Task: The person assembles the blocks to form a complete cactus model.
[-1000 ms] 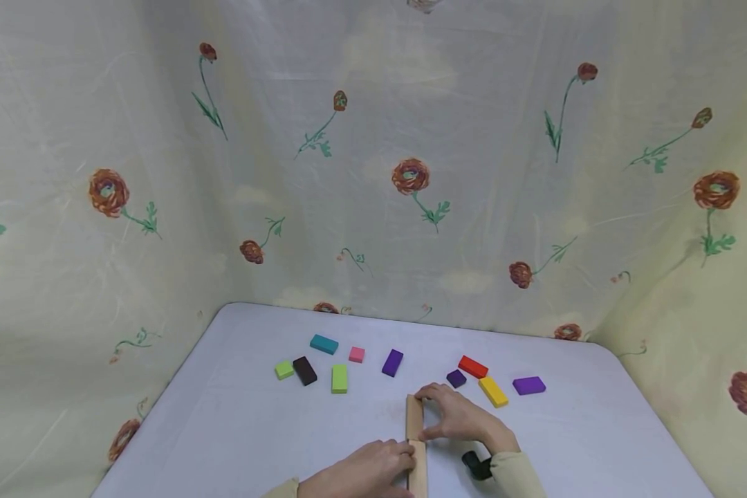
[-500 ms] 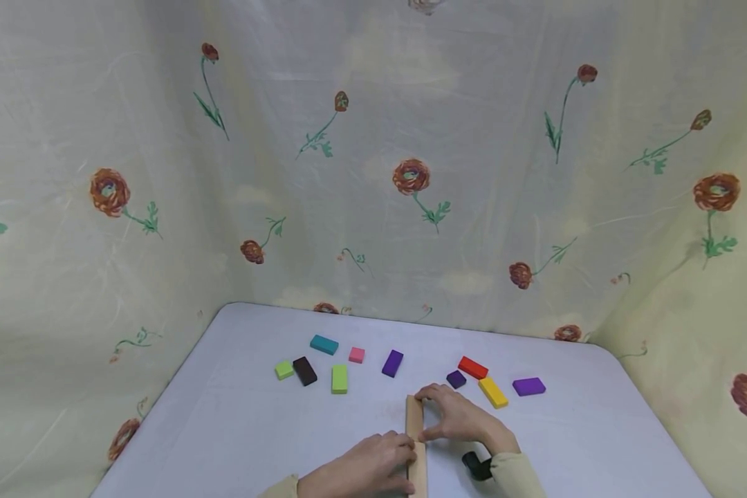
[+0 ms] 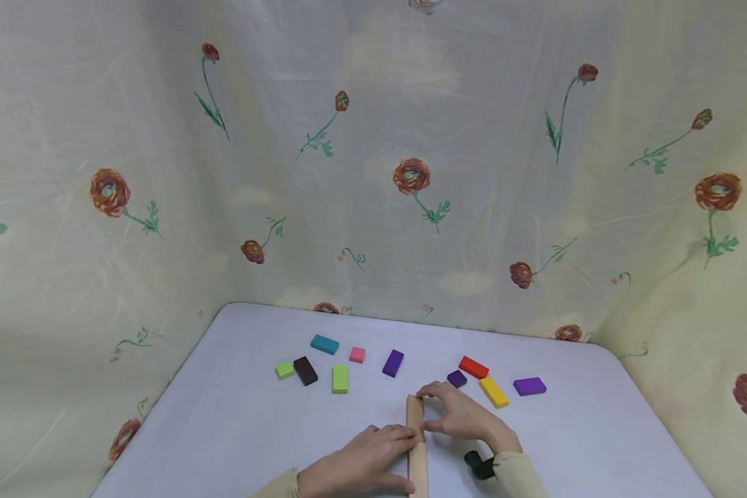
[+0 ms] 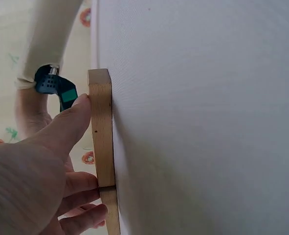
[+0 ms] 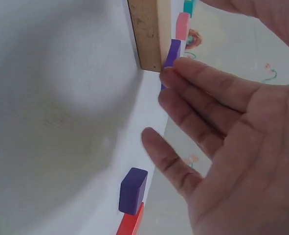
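Observation:
Two plain wooden blocks lie end to end on the table, a far block (image 3: 413, 413) and a near block (image 3: 418, 467). From the left side, my left hand (image 3: 364, 462) touches them. Its thumb (image 4: 72, 120) is on the near block, while the fingertips meet the wood around the joint. My right hand (image 3: 463, 416) is at the right side of the far block, index fingertip by its far end and thumb lower along the side. In the right wrist view, the fingers extend loosely past the block's end, partly overlapping a purple block (image 5: 172, 53).
Toward the back left lie teal (image 3: 324, 344), pink (image 3: 357, 355), black (image 3: 305, 371) and light green (image 3: 339, 379) blocks. Red (image 3: 473, 367), yellow (image 3: 493, 392) and purple (image 3: 529, 386) blocks lie back right. A black device (image 3: 478, 465) is at the right wrist.
My left fingers have straightened and shifted slightly up along the blocks. The right thumb has moved a little farther along the far block. The coloured blocks stay put.

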`<state>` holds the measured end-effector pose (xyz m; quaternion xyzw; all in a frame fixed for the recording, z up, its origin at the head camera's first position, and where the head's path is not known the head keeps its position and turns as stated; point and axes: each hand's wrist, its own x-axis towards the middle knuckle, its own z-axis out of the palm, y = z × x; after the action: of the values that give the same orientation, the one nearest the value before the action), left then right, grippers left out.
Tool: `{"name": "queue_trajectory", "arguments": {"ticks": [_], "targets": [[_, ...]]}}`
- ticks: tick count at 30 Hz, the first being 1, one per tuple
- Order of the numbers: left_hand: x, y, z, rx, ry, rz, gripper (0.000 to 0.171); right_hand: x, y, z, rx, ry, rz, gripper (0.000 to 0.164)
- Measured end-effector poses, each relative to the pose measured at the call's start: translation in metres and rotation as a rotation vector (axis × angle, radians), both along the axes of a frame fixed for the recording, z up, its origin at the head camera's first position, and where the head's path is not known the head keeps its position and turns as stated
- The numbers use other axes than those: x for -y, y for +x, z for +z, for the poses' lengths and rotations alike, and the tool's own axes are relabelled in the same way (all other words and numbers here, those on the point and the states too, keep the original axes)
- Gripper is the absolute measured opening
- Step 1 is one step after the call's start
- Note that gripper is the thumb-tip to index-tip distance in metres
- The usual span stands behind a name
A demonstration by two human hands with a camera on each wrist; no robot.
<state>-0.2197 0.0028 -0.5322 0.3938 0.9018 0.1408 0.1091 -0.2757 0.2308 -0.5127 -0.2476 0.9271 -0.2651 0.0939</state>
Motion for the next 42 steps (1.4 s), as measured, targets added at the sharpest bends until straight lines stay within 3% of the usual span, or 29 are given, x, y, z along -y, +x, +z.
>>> {"name": "queue_trajectory", "arguments": {"ticks": [5, 18, 29, 42], "targets": [[-0.001, 0.000, 0.002, 0.001, 0.003, 0.008, 0.076, -0.005, -0.001, 0.006, -0.007, -0.090, -0.101, 0.052], [-0.001, 0.003, 0.003, -0.009, -0.012, 0.027, 0.077, -0.026, -0.011, 0.005, -0.248, -0.296, -0.363, 0.048], [-0.001, 0.001, 0.000, -0.014, -0.001, 0.007, 0.076, -0.041, -0.019, -0.003, -0.208, -0.337, -0.587, 0.045], [-0.001, 0.001, 0.000, -0.026, -0.014, 0.007, 0.076, -0.051, -0.027, -0.023, -0.123, -0.274, -0.652, 0.047]]}}
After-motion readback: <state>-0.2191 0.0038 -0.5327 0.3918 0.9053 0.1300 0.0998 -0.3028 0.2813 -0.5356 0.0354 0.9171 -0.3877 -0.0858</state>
